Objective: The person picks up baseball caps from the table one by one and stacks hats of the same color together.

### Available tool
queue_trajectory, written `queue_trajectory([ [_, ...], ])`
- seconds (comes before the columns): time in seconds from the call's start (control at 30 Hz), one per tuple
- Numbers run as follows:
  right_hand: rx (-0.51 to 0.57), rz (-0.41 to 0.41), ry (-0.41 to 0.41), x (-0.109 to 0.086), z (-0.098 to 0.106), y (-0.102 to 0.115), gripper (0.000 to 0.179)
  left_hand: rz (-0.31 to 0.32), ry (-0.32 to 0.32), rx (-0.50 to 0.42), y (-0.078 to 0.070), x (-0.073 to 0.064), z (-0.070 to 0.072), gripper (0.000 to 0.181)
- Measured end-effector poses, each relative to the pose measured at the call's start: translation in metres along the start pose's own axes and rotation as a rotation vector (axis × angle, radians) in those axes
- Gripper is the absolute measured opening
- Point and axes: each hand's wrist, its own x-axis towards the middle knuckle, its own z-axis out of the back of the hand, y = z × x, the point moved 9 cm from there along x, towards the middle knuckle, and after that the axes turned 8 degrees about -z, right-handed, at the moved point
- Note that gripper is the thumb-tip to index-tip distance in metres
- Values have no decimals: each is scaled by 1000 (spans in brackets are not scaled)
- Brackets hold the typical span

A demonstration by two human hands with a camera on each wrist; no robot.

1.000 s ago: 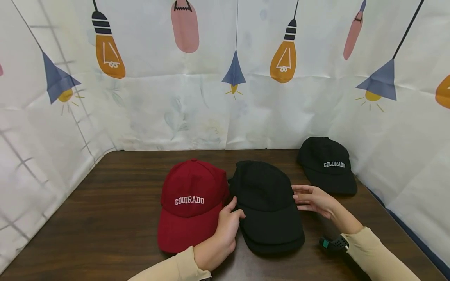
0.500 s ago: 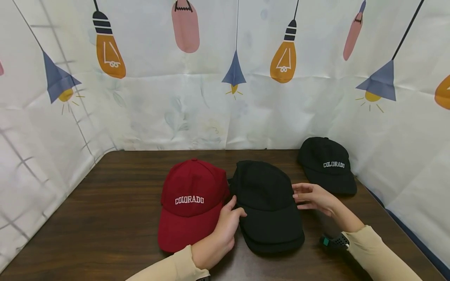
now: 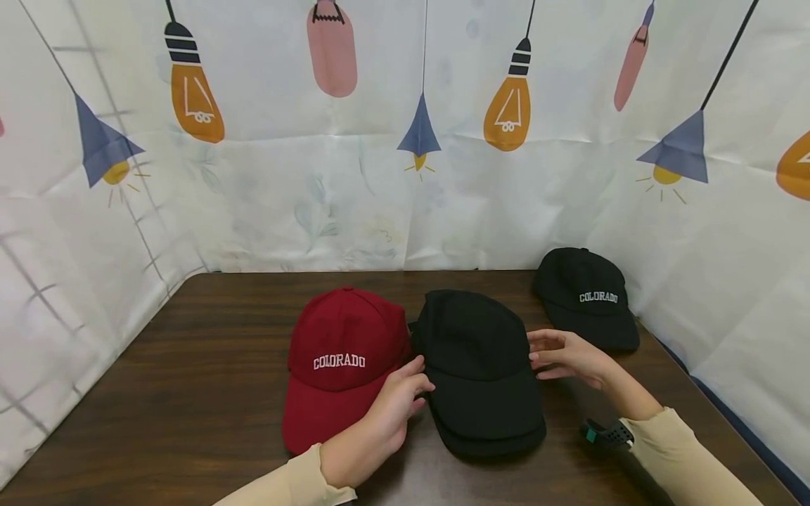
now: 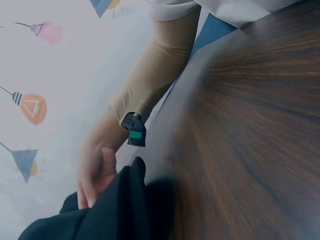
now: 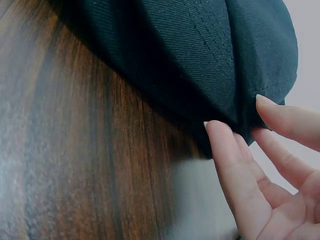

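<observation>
A plain black cap point(image 3: 474, 337) lies mid-table, with a second black brim point(image 3: 500, 446) showing just under its own, so it appears stacked on another cap. Between this stack and the red COLORADO cap point(image 3: 348, 337) is my left hand point(image 3: 389, 411), its fingers loosely extended by the stack's left edge; whether they touch it I cannot tell. On the other side, my right hand point(image 3: 569, 358) rests its fingertips against the stack's right edge. In the right wrist view, the fingers point(image 5: 227, 145) meet the lower edge of the black fabric, lightly bent and spread.
Another black cap with COLORADO lettering point(image 3: 585, 299) sits at the table's back right corner, behind my right hand. Brown wood-grain tabletop point(image 3: 177, 379) extends to the left. A white curtain printed with lamps point(image 3: 285, 183) encloses the back and sides.
My left hand has drawn slightly left, off the stack's edge, and its fingers have loosened. The right hand and the caps stay nearly where they were.
</observation>
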Motion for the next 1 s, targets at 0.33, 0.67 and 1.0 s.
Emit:
queue_trajectory([
  [0.33, -12, -34, 54, -3, -11, -6, 75, 126, 88, -51, 21, -7, -3, 77],
  [0.67, 15, -47, 80, -4, -18, -10, 79, 123, 63, -101, 26, -8, -7, 70],
  [1.0, 25, -26, 168, -5, -26, -11, 82, 95, 77, -88, 29, -7, -8, 63],
])
